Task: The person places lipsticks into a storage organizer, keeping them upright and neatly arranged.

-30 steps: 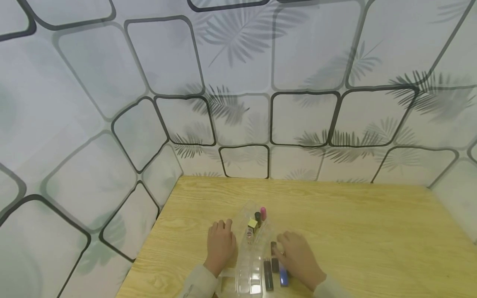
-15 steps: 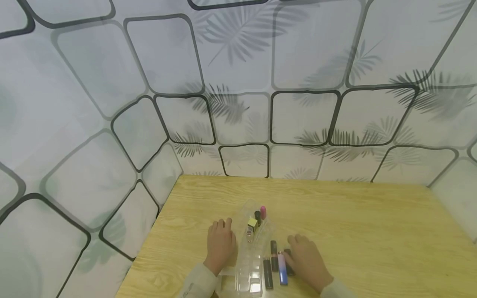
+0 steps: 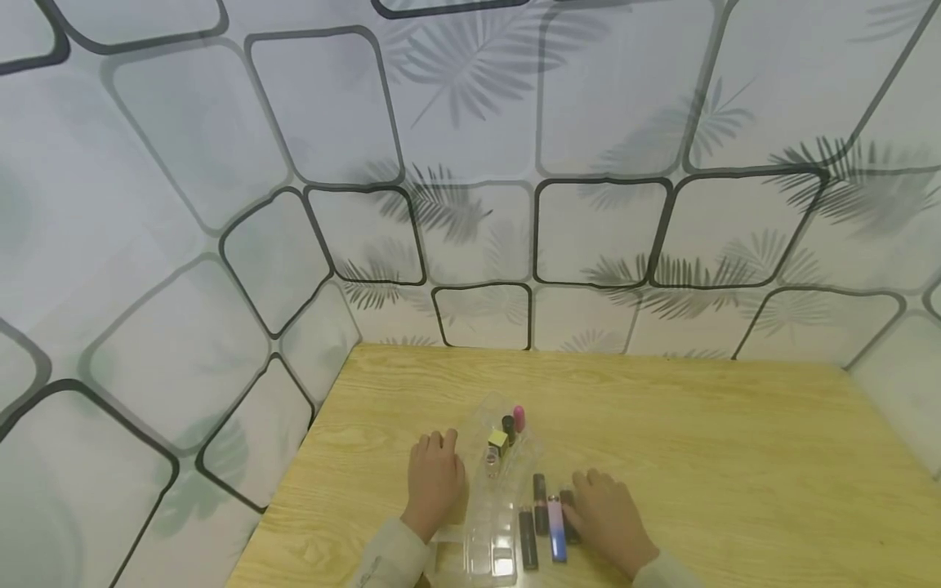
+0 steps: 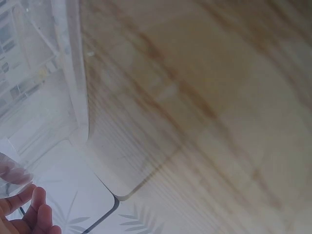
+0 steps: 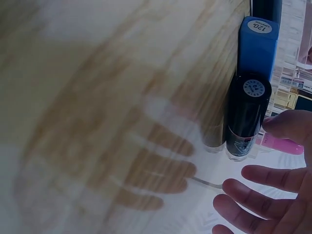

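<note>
In the head view my left hand (image 3: pixel 434 482) rests beside a clear plastic cosmetics organizer (image 3: pixel 481 523), fingers relaxed. The left wrist view shows those fingers (image 4: pixel 43 214) loosely bent near the organizer's clear wall (image 4: pixel 73 73). My right hand (image 3: pixel 608 516) lies at the right of a row of lipsticks. Its thumb is right at the side of a black lipstick tube (image 5: pixel 248 112) with a round end label, while the other fingers are spread and hold nothing. Left of that tube is a pink-to-blue lipstick (image 3: pixel 557 531), then two dark tubes, one farther back (image 3: pixel 540 506) and one nearer (image 3: pixel 528 539).
Within the far part of the organizer stand a pink-topped tube (image 3: pixel 519 419), a black-capped item (image 3: pixel 508 428), a yellow-topped box (image 3: pixel 498 443) and a small clear item (image 3: pixel 492 464). The wooden table (image 3: pixel 706 441) meets a patterned backdrop (image 3: pixel 588 237) behind and at the left.
My right hand has moved right, off the pink-to-blue lipstick, whose pink end now shows, to beside the outer black tube. The left hand stays where it was.
</note>
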Demonstrator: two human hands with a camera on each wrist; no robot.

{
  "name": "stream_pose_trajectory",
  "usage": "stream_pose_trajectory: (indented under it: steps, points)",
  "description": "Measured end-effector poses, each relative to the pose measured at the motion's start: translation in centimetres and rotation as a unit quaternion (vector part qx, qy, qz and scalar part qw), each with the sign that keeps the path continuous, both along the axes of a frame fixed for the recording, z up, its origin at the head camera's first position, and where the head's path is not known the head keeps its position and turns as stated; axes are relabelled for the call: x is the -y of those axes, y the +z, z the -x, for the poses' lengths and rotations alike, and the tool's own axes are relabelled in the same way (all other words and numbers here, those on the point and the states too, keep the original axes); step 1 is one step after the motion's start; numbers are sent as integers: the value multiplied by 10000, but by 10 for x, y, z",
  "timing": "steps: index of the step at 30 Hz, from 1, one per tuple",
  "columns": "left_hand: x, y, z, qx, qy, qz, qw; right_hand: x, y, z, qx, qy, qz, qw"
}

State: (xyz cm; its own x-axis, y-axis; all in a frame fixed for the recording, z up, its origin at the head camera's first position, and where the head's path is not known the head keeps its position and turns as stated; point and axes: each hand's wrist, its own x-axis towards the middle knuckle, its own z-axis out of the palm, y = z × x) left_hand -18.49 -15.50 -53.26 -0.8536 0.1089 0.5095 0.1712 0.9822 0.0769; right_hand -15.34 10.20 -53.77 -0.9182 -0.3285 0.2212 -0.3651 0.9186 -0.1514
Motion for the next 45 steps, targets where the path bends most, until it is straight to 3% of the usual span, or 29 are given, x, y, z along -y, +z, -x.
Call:
stream_pose_trajectory:
  steps: [11, 21, 33, 45]
  points:
    - [-3, -7, -2, 124, 30, -66, 9999, -5, -6, -4, 87, 51, -123, 9999]
    - [-6, -12, -4, 178, 9, -219, 9996, -5, -8, -8, 422, -57, 101, 9990]
    - [-3, -10, -2, 84, -75, -130, 9999, -4, -3, -7, 540, -66, 172, 9984]
    - [3, -6, 5, 209, -34, -195, 9996, 3, -1, 1, 502, -83, 344, 9981]
